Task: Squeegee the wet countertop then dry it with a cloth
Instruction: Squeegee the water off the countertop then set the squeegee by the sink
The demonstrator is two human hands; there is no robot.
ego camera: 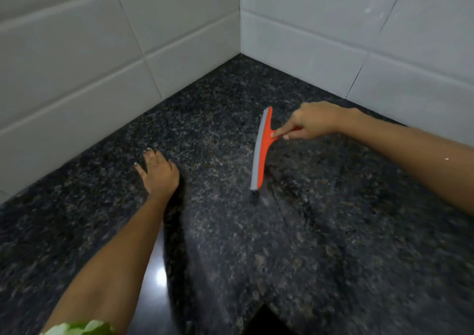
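Observation:
An orange squeegee (261, 147) with a grey rubber blade rests blade-down on the dark speckled granite countertop (320, 232), its blade running from far to near. My right hand (310, 121) grips its short handle from the right, index finger stretched along the orange neck. My left hand (159, 173) lies flat on the counter to the left of the squeegee, fingers spread, holding nothing. The stone to the right of the blade looks glossy and streaked. No cloth is in view.
White tiled walls (77, 65) meet in a corner (240, 52) behind the counter. The counter's front edge notches inward at the bottom (264, 316). A green and white sleeve edge (82, 328) shows at the lower left.

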